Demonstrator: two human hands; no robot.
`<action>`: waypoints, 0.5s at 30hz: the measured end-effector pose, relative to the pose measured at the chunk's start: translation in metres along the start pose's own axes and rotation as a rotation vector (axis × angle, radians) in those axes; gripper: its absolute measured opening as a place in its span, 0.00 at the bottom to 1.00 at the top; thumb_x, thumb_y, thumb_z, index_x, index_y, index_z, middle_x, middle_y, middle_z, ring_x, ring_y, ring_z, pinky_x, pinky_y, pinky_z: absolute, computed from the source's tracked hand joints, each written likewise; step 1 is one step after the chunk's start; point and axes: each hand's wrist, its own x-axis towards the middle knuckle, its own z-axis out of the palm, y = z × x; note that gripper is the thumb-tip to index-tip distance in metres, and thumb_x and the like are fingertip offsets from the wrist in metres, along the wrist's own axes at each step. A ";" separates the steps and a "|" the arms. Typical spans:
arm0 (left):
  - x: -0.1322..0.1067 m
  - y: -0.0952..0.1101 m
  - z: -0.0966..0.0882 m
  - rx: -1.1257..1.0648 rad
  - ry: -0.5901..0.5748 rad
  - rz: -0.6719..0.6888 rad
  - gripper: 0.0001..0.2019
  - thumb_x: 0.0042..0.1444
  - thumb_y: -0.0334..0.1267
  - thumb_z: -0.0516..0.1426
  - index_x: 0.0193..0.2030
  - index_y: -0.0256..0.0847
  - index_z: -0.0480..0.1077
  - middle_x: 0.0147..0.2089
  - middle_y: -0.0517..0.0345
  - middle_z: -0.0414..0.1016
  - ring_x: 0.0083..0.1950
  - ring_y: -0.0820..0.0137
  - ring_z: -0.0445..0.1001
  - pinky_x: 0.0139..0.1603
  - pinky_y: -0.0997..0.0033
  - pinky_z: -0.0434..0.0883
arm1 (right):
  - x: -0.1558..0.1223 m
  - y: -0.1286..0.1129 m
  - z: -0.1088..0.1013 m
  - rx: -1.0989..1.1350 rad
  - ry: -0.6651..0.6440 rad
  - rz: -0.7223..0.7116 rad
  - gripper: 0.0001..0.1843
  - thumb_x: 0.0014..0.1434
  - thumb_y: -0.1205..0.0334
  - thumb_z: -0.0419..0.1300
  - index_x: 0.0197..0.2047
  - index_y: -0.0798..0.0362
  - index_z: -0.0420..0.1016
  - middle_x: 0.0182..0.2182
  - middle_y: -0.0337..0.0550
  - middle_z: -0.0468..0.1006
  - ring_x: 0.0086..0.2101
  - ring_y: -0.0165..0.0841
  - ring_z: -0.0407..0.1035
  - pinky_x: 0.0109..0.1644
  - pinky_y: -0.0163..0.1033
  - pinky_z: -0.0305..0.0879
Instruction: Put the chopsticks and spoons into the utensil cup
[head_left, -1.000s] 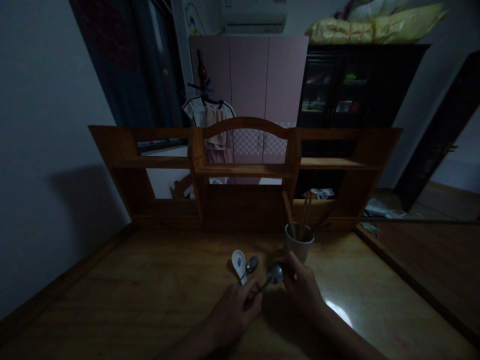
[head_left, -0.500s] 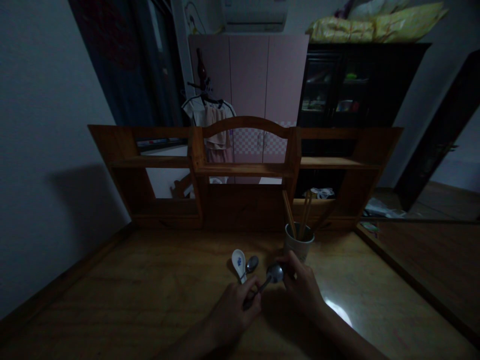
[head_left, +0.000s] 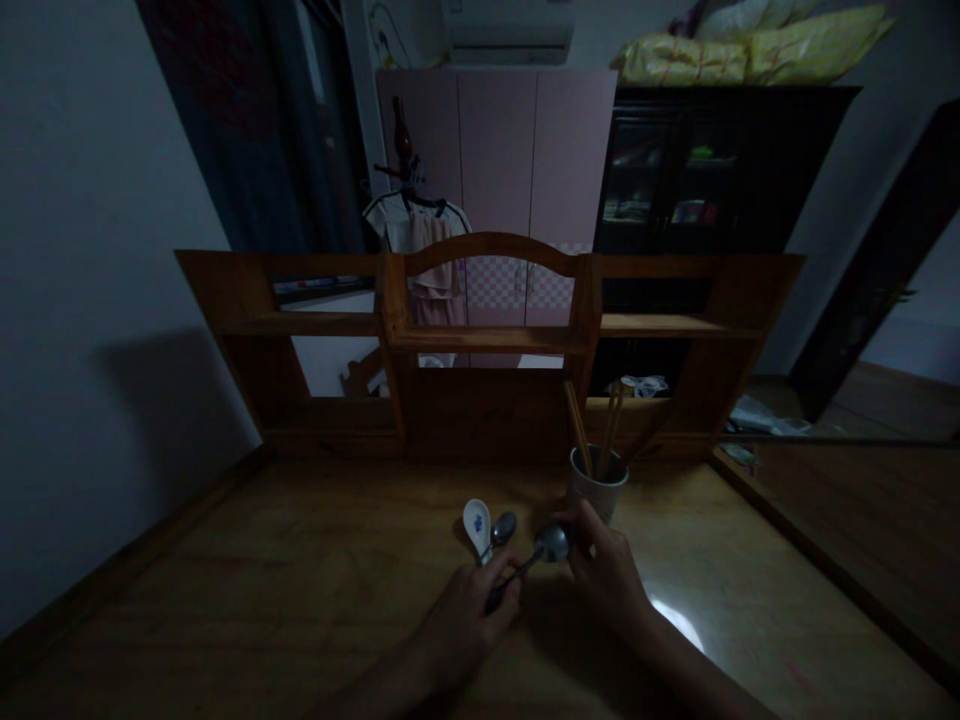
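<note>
My left hand (head_left: 469,610) is closed around the handle of a metal spoon (head_left: 553,543), whose bowl points up and to the right. At the bowl's right edge, the fingers of my right hand (head_left: 606,570) pinch the rim; its fingertips are partly hidden. Just beyond my left hand, a white ceramic spoon (head_left: 475,520) with a blue mark lies on the wooden desk (head_left: 300,580). Beside it rests a smaller metal spoon (head_left: 504,526), its handle partly covered by my left hand. A pale cup (head_left: 592,492) holding several chopsticks (head_left: 576,425) stands right behind my right hand.
A wooden shelf unit (head_left: 487,340) runs along the back of the desk. The wall (head_left: 90,300) borders the left side, and a raised wooden edge (head_left: 825,560) runs down the right. Light reflects off the desk near my right forearm.
The spoon between my hands has turned very slightly, its bowl shifting a little to the right. My hands stay nearly in place; the other spoons and the cup have not moved.
</note>
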 end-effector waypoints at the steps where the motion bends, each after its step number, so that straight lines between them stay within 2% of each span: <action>1: 0.000 0.000 0.000 -0.006 0.001 0.001 0.11 0.64 0.40 0.48 0.44 0.42 0.69 0.29 0.63 0.71 0.28 0.73 0.67 0.31 0.76 0.59 | 0.000 0.000 0.000 -0.005 0.001 -0.001 0.17 0.52 0.76 0.51 0.43 0.51 0.67 0.34 0.42 0.78 0.31 0.33 0.73 0.34 0.34 0.65; 5: 0.000 0.000 0.000 -0.003 0.008 -0.007 0.11 0.64 0.41 0.48 0.44 0.42 0.69 0.30 0.62 0.73 0.29 0.72 0.68 0.32 0.76 0.60 | -0.001 -0.002 -0.001 0.001 0.001 -0.024 0.17 0.53 0.76 0.51 0.43 0.51 0.67 0.35 0.41 0.78 0.31 0.33 0.73 0.34 0.34 0.65; 11: -0.001 0.003 -0.001 -0.018 0.033 0.005 0.10 0.64 0.39 0.48 0.44 0.42 0.70 0.36 0.60 0.75 0.36 0.70 0.71 0.38 0.75 0.62 | -0.001 -0.002 -0.001 0.006 -0.004 -0.015 0.17 0.52 0.77 0.51 0.43 0.51 0.67 0.33 0.40 0.77 0.30 0.32 0.72 0.33 0.33 0.64; 15: 0.000 0.002 -0.002 -0.041 -0.009 0.023 0.10 0.64 0.38 0.48 0.43 0.41 0.69 0.34 0.61 0.73 0.33 0.72 0.69 0.35 0.76 0.60 | -0.001 0.000 -0.001 0.003 -0.010 -0.014 0.18 0.52 0.77 0.51 0.44 0.51 0.67 0.34 0.41 0.78 0.31 0.33 0.72 0.34 0.34 0.64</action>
